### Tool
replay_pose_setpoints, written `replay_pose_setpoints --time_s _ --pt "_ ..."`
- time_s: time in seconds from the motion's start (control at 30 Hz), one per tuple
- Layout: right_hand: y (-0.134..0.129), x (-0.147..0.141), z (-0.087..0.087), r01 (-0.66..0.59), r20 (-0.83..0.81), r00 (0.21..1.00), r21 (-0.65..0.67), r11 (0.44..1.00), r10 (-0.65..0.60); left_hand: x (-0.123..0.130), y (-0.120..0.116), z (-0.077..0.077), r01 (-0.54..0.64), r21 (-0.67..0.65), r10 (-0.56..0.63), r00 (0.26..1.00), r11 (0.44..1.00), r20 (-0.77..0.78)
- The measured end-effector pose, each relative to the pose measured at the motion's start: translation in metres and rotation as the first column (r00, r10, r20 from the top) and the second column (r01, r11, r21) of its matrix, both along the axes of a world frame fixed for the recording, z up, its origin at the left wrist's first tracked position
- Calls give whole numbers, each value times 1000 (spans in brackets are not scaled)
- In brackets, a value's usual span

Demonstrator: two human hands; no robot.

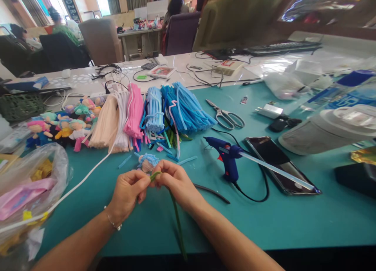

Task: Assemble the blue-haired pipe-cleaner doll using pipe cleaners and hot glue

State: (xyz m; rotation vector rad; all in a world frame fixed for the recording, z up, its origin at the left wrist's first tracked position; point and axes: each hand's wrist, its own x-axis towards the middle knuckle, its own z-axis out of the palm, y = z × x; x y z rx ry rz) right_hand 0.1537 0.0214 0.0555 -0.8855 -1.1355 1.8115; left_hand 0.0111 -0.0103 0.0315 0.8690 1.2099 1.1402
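Observation:
Between the fingertips of both hands is a green pipe cleaner, bent at its upper end, its long tail hanging down past the table's front edge. My left hand pinches the bent end from the left. From the right, my right hand grips the same stem close by. Just behind the fingers lies a small doll head with blue hair, partly hidden by the hands. A dark pipe cleaner rests on the mat right of my right hand.
Pipe cleaner bundles, including a pink bundle and a blue bundle, stand behind the hands. Finished dolls sit left, near a plastic bag. To the right are scissors, a glue gun, a phone and a lidded cup.

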Motion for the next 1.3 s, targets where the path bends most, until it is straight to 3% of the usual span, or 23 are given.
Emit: replay_pose_setpoints --time_s 0.17,0.3,0.6,0.77,1.03,1.3 --pt "1 2 -1 -9 118 993 55 998 3 -4 -2 3 51 113 -32 986 992 -163" --pt "3 5 -3 -54 145 988 47 997 47 -6 -3 4 42 181 -5 980 983 -199" --pt "10 27 2 -266 -248 944 -176 948 219 -5 1 10 22 39 -26 994 999 109" --pt "7 15 -6 -170 -153 975 -65 983 158 -5 0 9 27 70 -35 992 997 120" --pt "4 9 -2 -102 68 993 76 992 97 -2 -5 6 48 245 -21 993 968 -114" --pt "1 8 -1 -78 122 991 177 981 57 -4 -6 1 89 232 -64 991 969 -116"
